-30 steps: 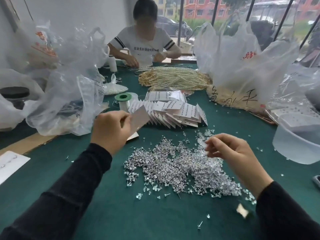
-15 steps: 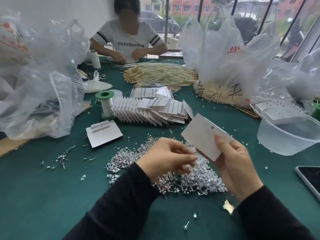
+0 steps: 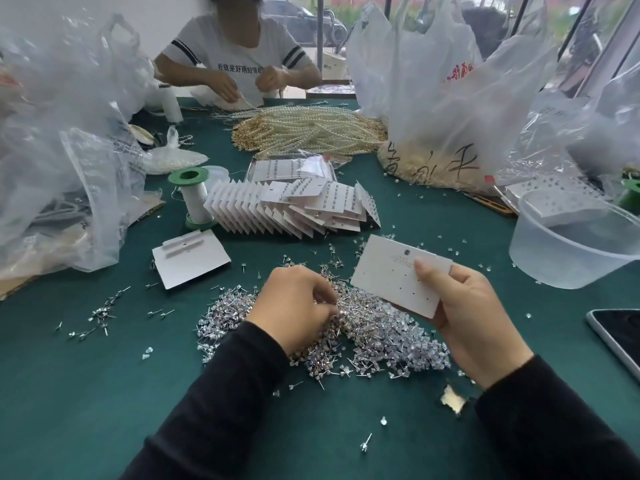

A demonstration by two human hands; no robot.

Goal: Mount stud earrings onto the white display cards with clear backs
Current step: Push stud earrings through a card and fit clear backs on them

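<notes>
Right now the right hand [image 3: 474,320] has a white card [image 3: 391,275] in its grip. The thumb lies on top near the card's right edge and the other fingers curl under it. The card is held tilted, just above the right side of the pile of stud earrings [image 3: 381,341], and rows of tiny holes dot its face. The left hand [image 3: 298,306] reaches down into the same pile with its fingers bent and the tips bunched close together. Its grip is nearly closed, but the tips are sunk in the studs, so it is too hard to tell if one is pinched. The shiny pile sits in the middle of the green surface [image 3: 86,393], with small clear backs [image 3: 415,344] mixed in on its right side. A few more studs [image 3: 100,313] lie apart to the left. Behind the pile is a long row of cards [image 3: 287,209] leaning on each other like a fan. One loose card [image 3: 190,258] lies flat to the left of it, near a green spool [image 3: 194,195]. A clear tub [image 3: 568,251] and a phone [image 3: 620,334] sit on the right. Far back lie pearl strings [image 3: 308,129] and big plastic bags [image 3: 443,98] — another person [image 3: 239,60] sits there too.
</notes>
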